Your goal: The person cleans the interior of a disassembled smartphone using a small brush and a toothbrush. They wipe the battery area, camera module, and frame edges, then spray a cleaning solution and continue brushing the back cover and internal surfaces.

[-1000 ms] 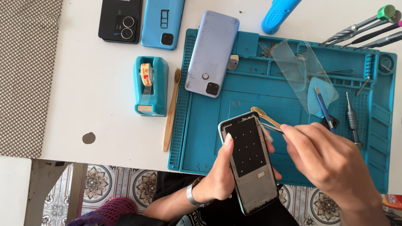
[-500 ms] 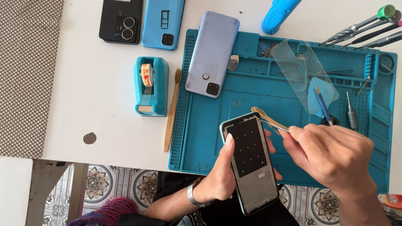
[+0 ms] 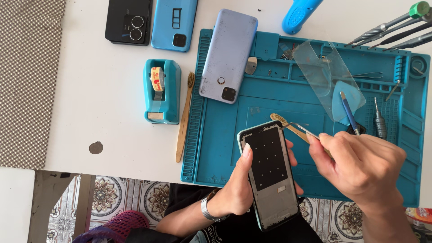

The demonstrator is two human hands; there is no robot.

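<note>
We are gripping opened phone frame in left hand; right hand pinching tweezers shut near top edge; slipping tip risks scratching frame.

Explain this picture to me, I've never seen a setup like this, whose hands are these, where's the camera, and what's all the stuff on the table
The camera sits on a person's head and looks down at their own two bare hands over a white table. The left hand holds an opened phone frame, its inside facing up. The right hand pinches metal tweezers, their tip near the frame's top edge. Under them lies a blue work mat with small trays. On it rest a lilac phone lying face down, a clear screen sheet and a blue pry tool. Left of the mat are a wooden brush, a blue tape dispenser, and a black phone beside a blue phone. Screwdrivers lie at the top right.
</note>
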